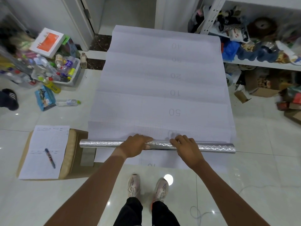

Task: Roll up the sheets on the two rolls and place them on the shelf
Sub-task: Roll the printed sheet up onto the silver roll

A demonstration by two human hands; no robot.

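Silver foil is catching the light along the roll, which is lying crosswise on the floor just ahead of the person's shoes. Both hands are resting on top of its middle stretch: the left hand is curling over the tube with its fingers wrapped down the far side, and the right hand is pressing on it just beside, at the left hand's 3 o'clock, fingers bent over the top. The two bare ends of the roll are sticking out past the hands at 9 and 3 o'clock.

From the roll the white sheet is stretching away toward 12 o'clock, lying flat in gentle waves, with faint printed numbers running down its middle. A short strip of it is also showing on the near side of the roll.

At 9 o'clock from the roll a flattened cardboard piece is lying, its edge tucked under the sheet, carrying a paper form and a pen. Farther off at 10 o'clock a tub of bottles is sitting, with a loose bottle and a blue box near it. At 2 o'clock the shelf is standing, crowded with clutter, just beside the sheet's far right edge.

Glossy pale floor tiles are reflecting ceiling lights, and a white door frame is standing at 11 o'clock.
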